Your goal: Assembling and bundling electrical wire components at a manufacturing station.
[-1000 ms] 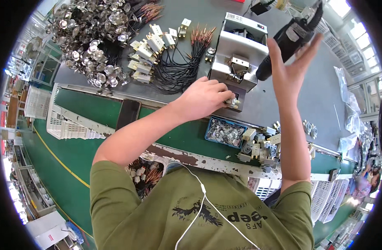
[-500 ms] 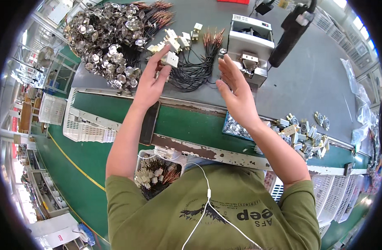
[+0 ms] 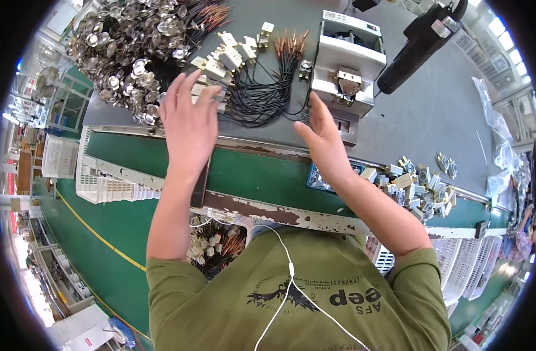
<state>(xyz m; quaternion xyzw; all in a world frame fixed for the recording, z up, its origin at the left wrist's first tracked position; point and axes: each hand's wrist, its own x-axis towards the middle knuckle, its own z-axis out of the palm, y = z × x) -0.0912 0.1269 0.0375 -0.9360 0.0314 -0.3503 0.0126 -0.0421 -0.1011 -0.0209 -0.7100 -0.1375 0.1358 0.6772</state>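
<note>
My left hand (image 3: 191,131) is palm down at the table's front edge, its fingers apart over the nearest of several white block connectors (image 3: 230,57). Those fingers partly cover the near blocks, and I see nothing gripped in them. Black wires (image 3: 262,98) with copper-coloured ends run from the blocks in a bundle between my hands. Right of the bundle, my right hand (image 3: 328,151) is raised with thumb and fingers apart and nothing visible in it. Just beyond its fingertips stands a white and grey benchtop machine (image 3: 348,58) with a metal fixture at its front.
A big heap of shiny metal cups with wires (image 3: 125,50) covers the far left. A black powered screwdriver (image 3: 411,50) leans right of the machine. A blue tray (image 3: 310,178) of small metal parts and a pile of white-and-metal assemblies (image 3: 417,187) lie near my right forearm.
My left hand has come nearer and left, turning palm down, off the connector block it was touching. My right hand has lowered slightly. The whole view has shifted a little.
</note>
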